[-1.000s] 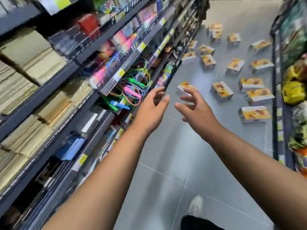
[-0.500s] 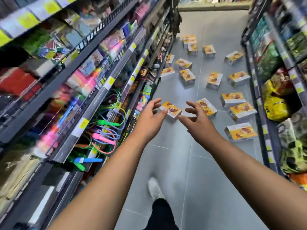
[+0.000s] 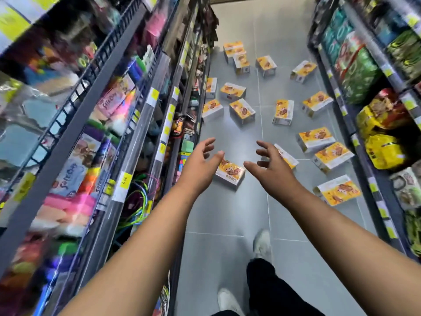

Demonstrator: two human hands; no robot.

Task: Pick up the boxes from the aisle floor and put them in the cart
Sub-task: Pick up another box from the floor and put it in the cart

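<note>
We see the left hand (image 3: 200, 164) and right hand (image 3: 272, 166) outstretched, fingers spread and empty, above the nearest yellow-and-white cardboard box (image 3: 230, 172) lying on the grey tiled aisle floor (image 3: 227, 215)

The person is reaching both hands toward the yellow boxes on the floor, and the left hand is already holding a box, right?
Not quite. In the head view the right hand and left hand do reach toward the yellow boxes on the floor, but the left hand holds nothing: its fingers are spread, and the nearest box lies on the floor.
</note>
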